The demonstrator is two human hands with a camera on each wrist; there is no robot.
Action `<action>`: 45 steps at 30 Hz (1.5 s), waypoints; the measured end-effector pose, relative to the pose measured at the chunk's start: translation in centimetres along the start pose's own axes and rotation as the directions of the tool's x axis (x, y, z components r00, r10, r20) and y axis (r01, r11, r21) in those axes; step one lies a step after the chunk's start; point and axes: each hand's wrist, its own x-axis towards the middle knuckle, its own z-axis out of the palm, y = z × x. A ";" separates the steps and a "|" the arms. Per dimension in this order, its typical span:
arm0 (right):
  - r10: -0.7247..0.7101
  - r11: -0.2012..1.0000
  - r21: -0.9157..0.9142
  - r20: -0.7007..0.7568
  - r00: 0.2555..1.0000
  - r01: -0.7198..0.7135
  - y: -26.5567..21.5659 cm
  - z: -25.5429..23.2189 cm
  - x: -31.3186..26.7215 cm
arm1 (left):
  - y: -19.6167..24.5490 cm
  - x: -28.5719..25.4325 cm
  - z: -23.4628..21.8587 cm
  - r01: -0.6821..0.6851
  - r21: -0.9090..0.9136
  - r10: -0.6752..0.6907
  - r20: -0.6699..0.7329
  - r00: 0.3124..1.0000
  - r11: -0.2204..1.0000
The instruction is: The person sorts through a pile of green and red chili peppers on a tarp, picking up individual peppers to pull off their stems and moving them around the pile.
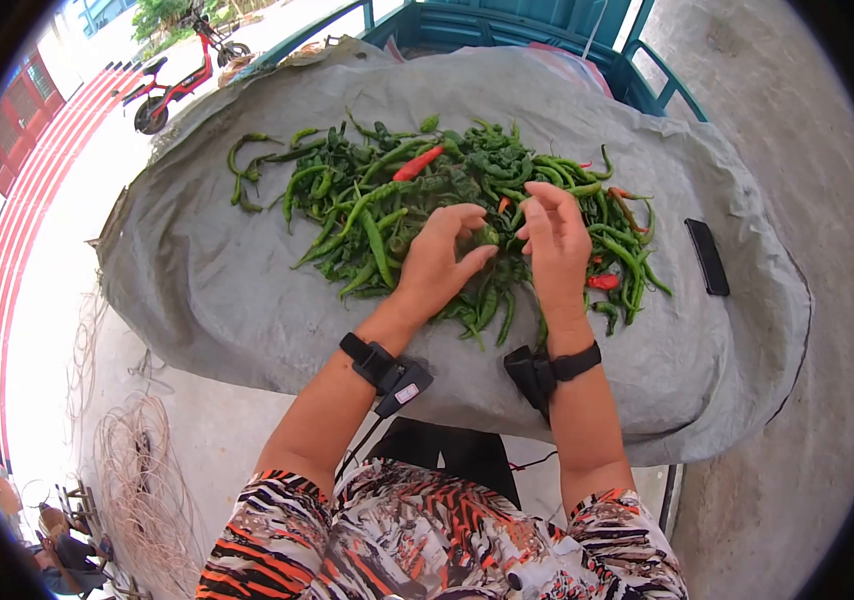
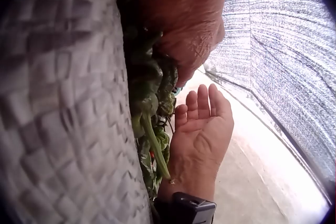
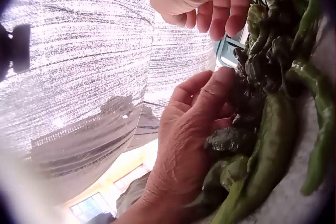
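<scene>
One pile of peppers lies on one grey woven sheet; most are green, and they tangle too closely to count. Two plainly red ones stand out: one red pepper on the far half of the pile and a second red pepper at its right edge. A few long green peppers trail off the pile's left edge.

Two hands reach over the pile from its near side. The left hand is over the middle of the pile, fingers curved and thumb apart from them in the head view; its fingertips are beside dark, wrinkled peppers, and I cannot tell whether it holds one. The right hand is over the right part of the pile, fingers loosely bent; the left wrist view shows its palm bare, with nothing gripped. Each wrist wears one black strapped device, two in all: left device and right device, both on the near side of the pile.

One black phone lies on the sheet, to the right of the pile. Beyond the pile's far side is one teal cart; far off to its left, one red scooter.
</scene>
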 end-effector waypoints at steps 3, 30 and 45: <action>-0.041 0.949 -0.304 0.124 0.991 0.077 -1.1 -0.1 -0.4 | -0.1 -0.2 -0.1 -0.002 -0.105 -0.002 -0.037 0.999 0.994; -0.156 0.948 -0.286 -0.044 0.987 0.138 0.3 0.0 0.0 | 6.6 3.5 -10.3 0.005 0.762 -0.421 0.352 0.836 0.647; -0.145 0.961 -0.201 0.220 0.965 0.190 -1.9 -0.5 -0.7 | 6.8 5.7 -7.9 -0.035 0.367 -0.079 0.292 0.953 0.930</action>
